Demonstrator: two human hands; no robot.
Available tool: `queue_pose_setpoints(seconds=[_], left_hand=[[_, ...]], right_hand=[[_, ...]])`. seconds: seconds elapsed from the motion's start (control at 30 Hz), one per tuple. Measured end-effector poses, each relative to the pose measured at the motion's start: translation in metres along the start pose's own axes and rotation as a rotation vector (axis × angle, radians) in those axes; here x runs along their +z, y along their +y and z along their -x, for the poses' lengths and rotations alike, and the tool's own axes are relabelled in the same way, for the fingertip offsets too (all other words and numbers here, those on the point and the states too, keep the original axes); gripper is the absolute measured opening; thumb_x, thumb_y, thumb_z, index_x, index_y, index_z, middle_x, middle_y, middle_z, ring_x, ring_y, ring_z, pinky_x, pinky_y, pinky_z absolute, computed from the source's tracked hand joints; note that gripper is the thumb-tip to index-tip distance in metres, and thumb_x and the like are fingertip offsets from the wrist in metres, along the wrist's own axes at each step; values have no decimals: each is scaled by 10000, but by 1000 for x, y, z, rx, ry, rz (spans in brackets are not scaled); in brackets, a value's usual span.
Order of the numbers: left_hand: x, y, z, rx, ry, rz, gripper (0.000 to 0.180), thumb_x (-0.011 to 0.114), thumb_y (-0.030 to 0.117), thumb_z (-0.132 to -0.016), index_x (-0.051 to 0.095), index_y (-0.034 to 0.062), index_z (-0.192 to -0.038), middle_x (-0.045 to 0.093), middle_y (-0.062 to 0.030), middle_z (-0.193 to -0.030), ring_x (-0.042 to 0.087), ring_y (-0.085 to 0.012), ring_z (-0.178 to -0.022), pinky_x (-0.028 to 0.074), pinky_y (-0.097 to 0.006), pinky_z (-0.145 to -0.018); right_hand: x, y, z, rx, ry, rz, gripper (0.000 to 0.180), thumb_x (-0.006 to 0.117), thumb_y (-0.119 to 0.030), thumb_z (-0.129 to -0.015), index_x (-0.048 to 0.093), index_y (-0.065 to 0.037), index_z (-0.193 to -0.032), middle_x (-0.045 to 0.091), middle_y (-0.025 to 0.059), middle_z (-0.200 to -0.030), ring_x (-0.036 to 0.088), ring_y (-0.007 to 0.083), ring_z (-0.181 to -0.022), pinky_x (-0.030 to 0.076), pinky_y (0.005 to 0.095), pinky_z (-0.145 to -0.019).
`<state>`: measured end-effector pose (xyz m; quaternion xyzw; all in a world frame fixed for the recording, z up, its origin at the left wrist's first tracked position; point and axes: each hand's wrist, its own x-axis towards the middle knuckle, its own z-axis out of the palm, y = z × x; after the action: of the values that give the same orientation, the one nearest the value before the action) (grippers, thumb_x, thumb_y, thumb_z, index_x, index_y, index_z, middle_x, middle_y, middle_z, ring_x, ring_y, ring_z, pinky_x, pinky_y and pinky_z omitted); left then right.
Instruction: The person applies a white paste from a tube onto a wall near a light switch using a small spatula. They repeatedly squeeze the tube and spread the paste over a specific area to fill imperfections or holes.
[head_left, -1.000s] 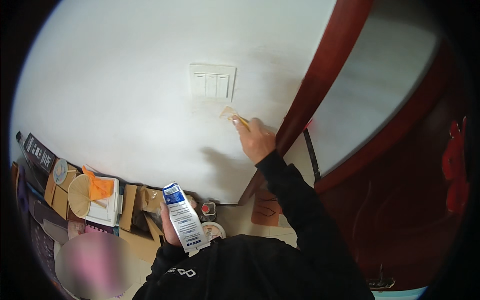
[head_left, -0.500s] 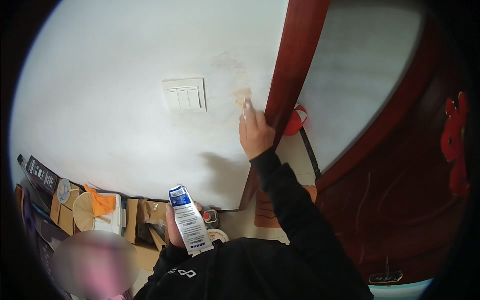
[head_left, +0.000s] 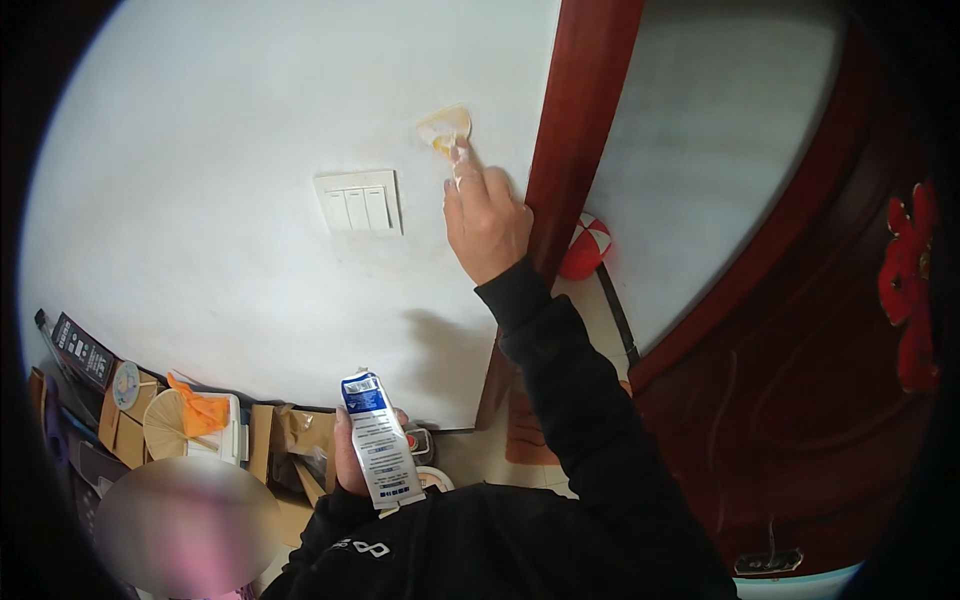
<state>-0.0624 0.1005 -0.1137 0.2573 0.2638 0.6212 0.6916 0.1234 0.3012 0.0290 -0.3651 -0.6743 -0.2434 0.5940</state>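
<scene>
The right hand (head_left: 487, 222) is raised against the white wall (head_left: 200, 180), its fingers (head_left: 462, 170) drawn together and pinching a small pale, yellowish scraper-like piece (head_left: 443, 127) flat against the plaster; the view is too small to say surely whether it is a scraper or a bit of film. That piece lies straight above the fingertips, its broad edge pointing up and slightly left, so the hand's line runs from the wrist up the wall toward it. It sits up and to the right of the three-button light switch (head_left: 358, 203), apart from it, and just left of the dark red door frame (head_left: 585, 120), which the back of the hand nearly touches. The left hand (head_left: 350, 455) is low and near the body, well apart from the wall work, its fingers clamped round a white and blue tube (head_left: 380, 450) held upright with its crimped end uppermost. The right hand is by far the nearer to the piece.
</scene>
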Motion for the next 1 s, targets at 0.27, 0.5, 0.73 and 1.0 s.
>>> queue_pose_setpoints(seconds=[0.27,0.5,0.73,1.0], left_hand=[[0,2,0,59,-28,-38,594,247,601,-935,479,97,-1148,586,-123,-928,632,-224,-694,550,-329,-565],[8,4,3,32,29,2,533,266,536,-961,497,82,-1120,612,-135,-864,620,-159,-653,525,-257,-530],[-5,1,3,8,24,54,566,274,563,-949,506,75,-1117,607,-132,-901,626,-202,-698,533,-293,-571],[-21,6,4,12,-17,-26,576,258,567,-946,508,76,-1116,603,-128,-929,624,-222,-728,535,-318,-604]], right_hand=[[-13,13,132,62,-124,11,372,645,-90,-778,603,-71,-1147,500,90,-726,563,238,-562,477,341,-447],[-14,-22,26,-5,6,-69,332,636,-66,-802,603,-20,-1129,511,106,-723,570,268,-600,480,360,-520],[8,-12,142,-58,-263,135,310,593,-101,-829,615,-113,-1137,451,74,-671,527,238,-478,431,360,-396],[-19,-24,48,-46,5,-85,338,650,-60,-767,630,-72,-1104,463,85,-685,556,233,-524,451,341,-432]])
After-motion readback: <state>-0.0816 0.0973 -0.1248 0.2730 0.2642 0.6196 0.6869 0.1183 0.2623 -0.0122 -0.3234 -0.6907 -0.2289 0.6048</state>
